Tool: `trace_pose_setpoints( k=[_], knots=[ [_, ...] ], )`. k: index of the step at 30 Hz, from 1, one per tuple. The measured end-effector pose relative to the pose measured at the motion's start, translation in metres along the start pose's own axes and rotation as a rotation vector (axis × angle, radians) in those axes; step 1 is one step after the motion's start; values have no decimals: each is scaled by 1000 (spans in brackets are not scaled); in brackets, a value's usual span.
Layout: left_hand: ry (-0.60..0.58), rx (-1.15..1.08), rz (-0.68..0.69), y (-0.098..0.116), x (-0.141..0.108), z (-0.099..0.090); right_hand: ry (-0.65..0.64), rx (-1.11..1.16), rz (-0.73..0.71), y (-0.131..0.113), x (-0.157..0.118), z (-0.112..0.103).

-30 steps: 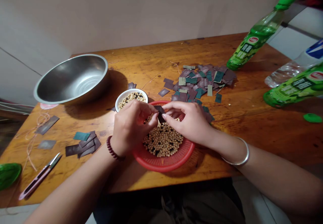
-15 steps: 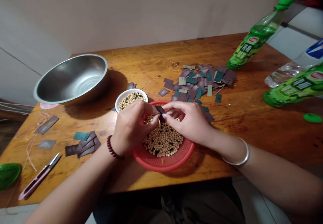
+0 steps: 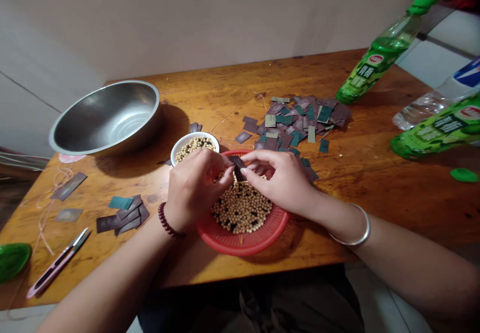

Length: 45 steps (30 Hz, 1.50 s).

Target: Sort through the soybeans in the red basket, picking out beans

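Between the fingertips of both hands is a small dark brown rectangular piece point(image 3: 237, 167), folded or bent, of a material I cannot make out. My left hand point(image 3: 197, 185), with a beaded bracelet at the wrist, pinches its left side. From the right, my right hand point(image 3: 283, 177), with a silver bangle behind it, grips the other side. Both are above a red plastic basket point(image 3: 243, 245) holding many pale beads point(image 3: 243, 203) with some black ones among them. A small white bowl point(image 3: 173, 154) of similar beads stands behind my left hand.
Brown and green rectangular pieces point(image 3: 296, 123) lie heaped behind the basket, with a smaller stack point(image 3: 125, 216) at left. A steel basin point(image 3: 105, 118) stands at back left, thread snips point(image 3: 58, 263) at front left. Green bottles point(image 3: 375, 63) and a clear bottle point(image 3: 427, 105) stand at right.
My left fingers have drawn slightly left, away from the right hand's fingertips, so more of the dark brown piece shows between them. My right hand has hardly moved.
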<state>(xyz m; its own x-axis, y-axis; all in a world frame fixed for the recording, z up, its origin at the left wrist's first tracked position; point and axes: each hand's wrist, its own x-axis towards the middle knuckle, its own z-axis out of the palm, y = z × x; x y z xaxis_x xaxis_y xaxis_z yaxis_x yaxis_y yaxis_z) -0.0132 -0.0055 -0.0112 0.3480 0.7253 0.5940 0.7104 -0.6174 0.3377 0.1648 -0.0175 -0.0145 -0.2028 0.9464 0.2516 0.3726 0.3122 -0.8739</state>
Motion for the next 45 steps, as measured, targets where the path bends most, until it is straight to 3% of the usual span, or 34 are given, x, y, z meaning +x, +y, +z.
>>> trace_pose_setpoints(
  k=[5,10,13,17,22,26,38,45],
  knots=[
    [-64,-47,55,-1,0,0,-19,-13,2,-1,0,-1],
    [-22,-31,38,-3,-1,0,-4,-8,-8,0,0,-1],
    [-75,-48,68,-2,-1,-1,-6,-14,-18,0,0,-1],
    [-6,14,36,-1,0,-2,3,-9,-11,1,0,0],
    [-85,-19,73,-2,0,-2,-11,-17,-6,0,0,0],
    [-25,27,30,-2,-1,-1,6,6,-8,1,0,0],
    [-121,-40,88,-3,0,-2,1,-10,1,1,0,0],
    [-71,-3,16,-2,0,-1,14,8,1,2,0,1]
  ],
)
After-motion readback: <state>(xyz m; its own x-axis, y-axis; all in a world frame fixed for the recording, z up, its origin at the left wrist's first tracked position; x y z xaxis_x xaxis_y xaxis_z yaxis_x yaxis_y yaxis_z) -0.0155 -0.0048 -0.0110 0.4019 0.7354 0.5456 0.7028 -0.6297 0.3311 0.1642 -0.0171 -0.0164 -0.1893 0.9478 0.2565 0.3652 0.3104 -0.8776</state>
